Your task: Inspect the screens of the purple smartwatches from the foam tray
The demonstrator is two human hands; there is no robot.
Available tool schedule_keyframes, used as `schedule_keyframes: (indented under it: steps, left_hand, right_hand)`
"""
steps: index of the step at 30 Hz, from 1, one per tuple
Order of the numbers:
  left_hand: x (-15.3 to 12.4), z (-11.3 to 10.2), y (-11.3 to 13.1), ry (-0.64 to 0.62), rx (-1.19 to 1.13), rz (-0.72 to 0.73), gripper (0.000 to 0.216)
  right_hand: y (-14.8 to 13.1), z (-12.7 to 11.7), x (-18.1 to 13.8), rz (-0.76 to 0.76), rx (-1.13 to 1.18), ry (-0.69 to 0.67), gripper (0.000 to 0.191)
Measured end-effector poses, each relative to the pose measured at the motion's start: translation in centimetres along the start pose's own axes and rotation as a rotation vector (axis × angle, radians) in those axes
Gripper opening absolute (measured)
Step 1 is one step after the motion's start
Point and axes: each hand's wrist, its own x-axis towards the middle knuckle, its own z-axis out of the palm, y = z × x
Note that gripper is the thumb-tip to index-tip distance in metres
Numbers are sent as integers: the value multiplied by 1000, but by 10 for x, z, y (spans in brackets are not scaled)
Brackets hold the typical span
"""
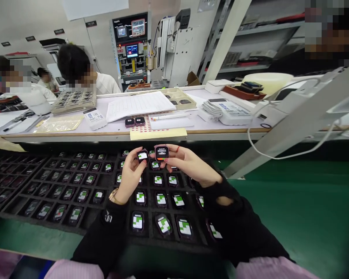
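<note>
**Two watches held side by side over the tray**

The left hand (130,174) pinches a green-screen watch (142,155). The right hand (189,164) grips a dark-screen watch (162,153) just beside it. Both are above the far rows of the black tray (87,223). They seem to be comparing the screens. Putting either watch back calls for a free pocket.

Black oversleeves (104,236) were worn over pink sleeves (75,269); a small white mark (107,217) was printed on the left one, and a hole (223,200) was seen in the right. A gold bracelet (114,196) was worn at the left hand (130,174), and a red band (177,148) on the right hand (189,164).
</note>
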Motion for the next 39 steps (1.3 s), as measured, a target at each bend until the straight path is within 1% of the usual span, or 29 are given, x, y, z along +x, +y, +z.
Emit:
schedule_keyframes:
  steps: [4, 8, 14, 17, 19, 22, 26, 29, 33, 39]
  left_hand:
    - [3, 7, 25, -81, 28, 25, 50]
    - [14, 22, 54, -172, 99, 82, 47]
    - [40, 44, 91, -188, 102, 124, 42]
    - [43, 52, 100, -235, 126, 139, 41]
    - [40, 55, 99, -251, 117, 146, 40]
    - [34, 56, 88, -264, 106, 128, 39]
    - [28, 50, 67, -274, 81, 75, 38]
    - [24, 42, 56, -241, 49, 22, 38]
    - [20, 37, 53, -180, 60, 8, 38]
    - [17, 38, 49, -172, 17, 62, 38]
  right_hand:
    - [-11, -1, -9, -34, -16, 13, 53]
    - [-27, -8, -21, -88, -17, 40, 52]
    - [-46, -23, -38, -143, -79, 113, 52]
    - [-51, -29, -42, -166, -91, 132, 51]
    - [-52, -31, -42, -170, -94, 140, 52]
    - [-49, -33, -39, -169, -84, 177, 53]
    - [-44, -30, -33, -138, -86, 231, 59]
    - [-40, -29, -28, -120, -93, 208, 63]
    - [-34, -28, -21, -84, -86, 194, 61]
    - [-25, -23, -16, -31, -120, 195, 54]
